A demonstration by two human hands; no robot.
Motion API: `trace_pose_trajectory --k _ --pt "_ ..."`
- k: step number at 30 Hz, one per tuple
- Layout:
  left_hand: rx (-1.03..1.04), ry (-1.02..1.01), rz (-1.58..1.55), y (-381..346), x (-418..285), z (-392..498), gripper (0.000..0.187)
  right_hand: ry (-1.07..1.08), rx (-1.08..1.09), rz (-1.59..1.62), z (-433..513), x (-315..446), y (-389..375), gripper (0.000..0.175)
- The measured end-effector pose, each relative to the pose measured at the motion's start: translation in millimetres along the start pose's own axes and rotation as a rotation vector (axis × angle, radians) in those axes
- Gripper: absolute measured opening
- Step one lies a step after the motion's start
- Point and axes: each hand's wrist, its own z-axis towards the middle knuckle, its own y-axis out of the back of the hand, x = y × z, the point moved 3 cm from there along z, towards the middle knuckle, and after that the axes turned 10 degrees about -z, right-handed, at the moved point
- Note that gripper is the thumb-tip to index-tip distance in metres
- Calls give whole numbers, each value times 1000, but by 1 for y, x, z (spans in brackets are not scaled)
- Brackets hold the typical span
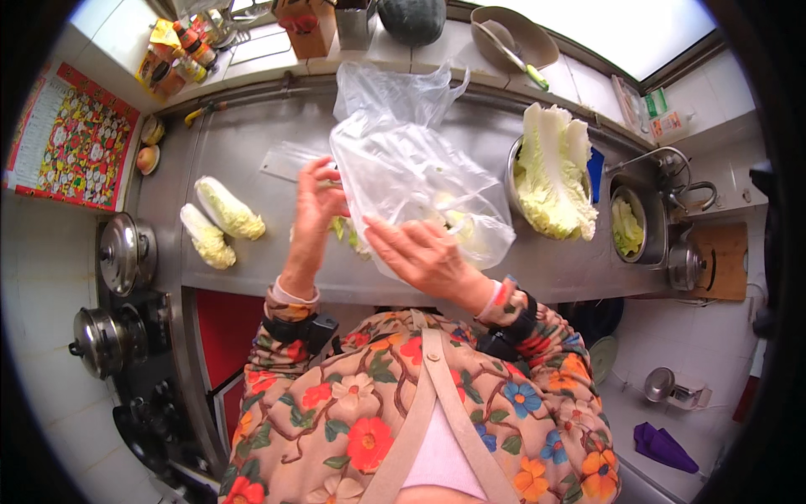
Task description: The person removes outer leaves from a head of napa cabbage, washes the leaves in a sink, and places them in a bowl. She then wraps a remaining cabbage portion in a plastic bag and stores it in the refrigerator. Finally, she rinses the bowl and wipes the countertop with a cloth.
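A clear plastic bag [409, 157] spreads over the middle of the steel counter, with pale cabbage pieces [463, 227] showing through its near right part. My right hand [431, 258] holds the bag's near side, fingers stretched left across the film; its thumb is hidden. My left hand [318, 211] is raised at the bag's left edge, fingers spread and curved, fingertips close to the film. Just beyond it lies a cleaver [283, 165], its handle partly hidden by the fingers. Leafy scraps [345, 234] lie on the counter between my hands, partly covered by the bag.
Two napa cabbages [230, 208] lie to the left. On the right, a metal bowl [513, 183] holds large cabbage leaves [557, 173]. More leaves sit in a basin [628, 223] in the sink [658, 236]. A straw hat [532, 38] and a dark melon [412, 19] line the ledge.
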Motion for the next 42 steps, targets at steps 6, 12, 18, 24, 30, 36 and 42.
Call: trace_pose_trajectory --k 6,12,18,24,30,36,42 --pt "-153 -454 1294 26 14 -48 73 16 206 536 -19 57 -38 45" --pt "304 -213 1278 33 57 -84 84 -348 70 -25 -72 14 -26 33" --pt "156 -341 1303 -2 73 -101 97 -561 190 510 -93 15 -33 23" --pt "65 -432 1147 -6 41 -117 56 -421 65 956 -87 52 -27 20" --pt "-251 -314 1103 8 -17 -146 20 -584 85 1043 -99 37 -31 22" --pt "-236 -356 1394 -49 -65 -183 48 -888 239 1329 -91 43 -57 25" --pt "51 -193 1591 -49 -2 -210 65 -815 412 1619 -67 64 -55 29"
